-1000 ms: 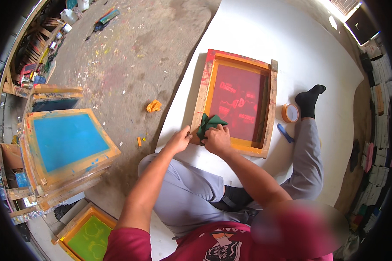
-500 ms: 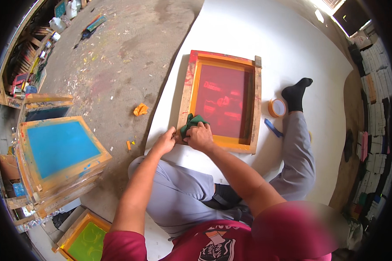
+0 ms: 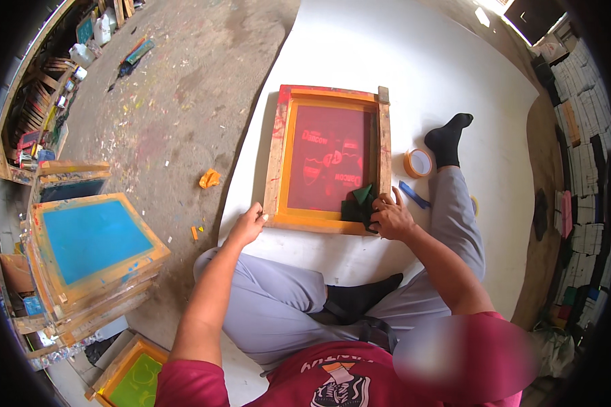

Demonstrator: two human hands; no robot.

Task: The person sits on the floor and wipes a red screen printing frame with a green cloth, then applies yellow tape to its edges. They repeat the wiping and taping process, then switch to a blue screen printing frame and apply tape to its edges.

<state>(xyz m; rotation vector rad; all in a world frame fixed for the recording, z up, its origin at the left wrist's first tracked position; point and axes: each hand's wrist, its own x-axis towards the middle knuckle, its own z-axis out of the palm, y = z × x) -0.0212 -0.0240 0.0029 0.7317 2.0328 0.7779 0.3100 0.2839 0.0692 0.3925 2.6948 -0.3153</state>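
Observation:
A wooden screen-printing frame (image 3: pixel 273 152) with red mesh (image 3: pixel 329 132) lies on a white sheet in front of me; pale lettering and shapes show in the mesh. My left hand (image 3: pixel 251 222) grips the frame's near left corner, fingers closed on its edge. At the near right corner, my right hand (image 3: pixel 392 217) is closed on a dark green cloth (image 3: pixel 358 205), which drapes over the near bar onto the mesh. The right fingers partly hide that corner, so I cannot tell whether they also grip the wood.
An orange tape roll (image 3: pixel 417 163) and a blue strip (image 3: pixel 414 195) lie right of the frame, near my foot. Stacked screens with a blue one (image 3: pixel 95 237) on top stand at left, a green screen (image 3: pixel 136 383) below. A crumpled orange scrap (image 3: pixel 209 178) lies on the concrete floor.
My right hand has carried the green cloth from the frame's near left corner to its near right corner. My left hand stays at the left corner. The whole view has shifted slightly.

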